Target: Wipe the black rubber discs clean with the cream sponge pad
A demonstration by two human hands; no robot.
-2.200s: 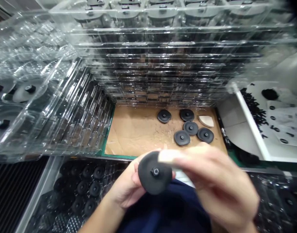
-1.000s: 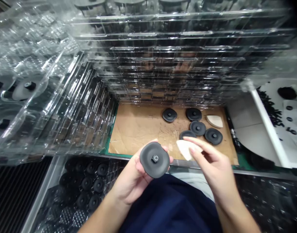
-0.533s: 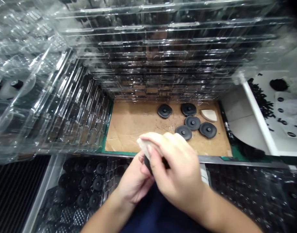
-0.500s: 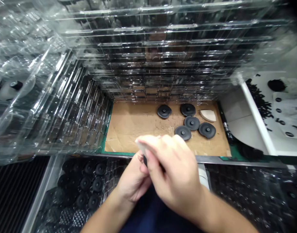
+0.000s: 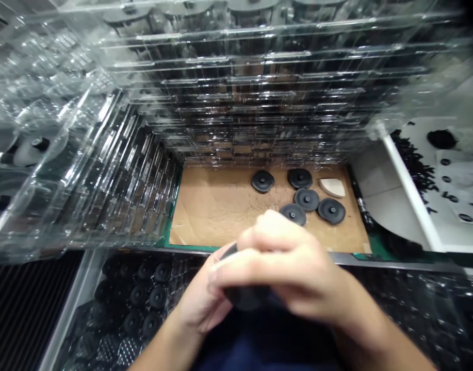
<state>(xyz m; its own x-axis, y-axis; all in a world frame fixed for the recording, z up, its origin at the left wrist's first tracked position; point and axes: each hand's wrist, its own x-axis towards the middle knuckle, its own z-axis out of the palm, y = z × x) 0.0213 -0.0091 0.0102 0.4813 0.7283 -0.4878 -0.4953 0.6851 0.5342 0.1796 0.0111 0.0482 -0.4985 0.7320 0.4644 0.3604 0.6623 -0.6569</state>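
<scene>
My left hand (image 5: 199,299) is closed around a dark rounded part (image 5: 246,298), low in front of my body. Bent over that part, my right hand (image 5: 294,263) has its fingers closed and slightly blurred; they hide most of it and whatever they may pinch. Beyond the hands, several black rounded discs (image 5: 307,199), each with a small central stud, lie on a sheet of brown cardboard (image 5: 209,206). A cream wedge-shaped piece (image 5: 332,187) lies to their right.
Tall stacks of clear plastic trays (image 5: 236,93) rise behind the cardboard and at its left. On the right, a white bin (image 5: 410,190) has small black pieces (image 5: 410,159) beside it. Below left, a tray holds several black discs (image 5: 158,297).
My right hand has rolled over the part, its fingers now lying across the top. The pale edge seen earlier at the fingertips is hidden, and more of the dark part shows beneath.
</scene>
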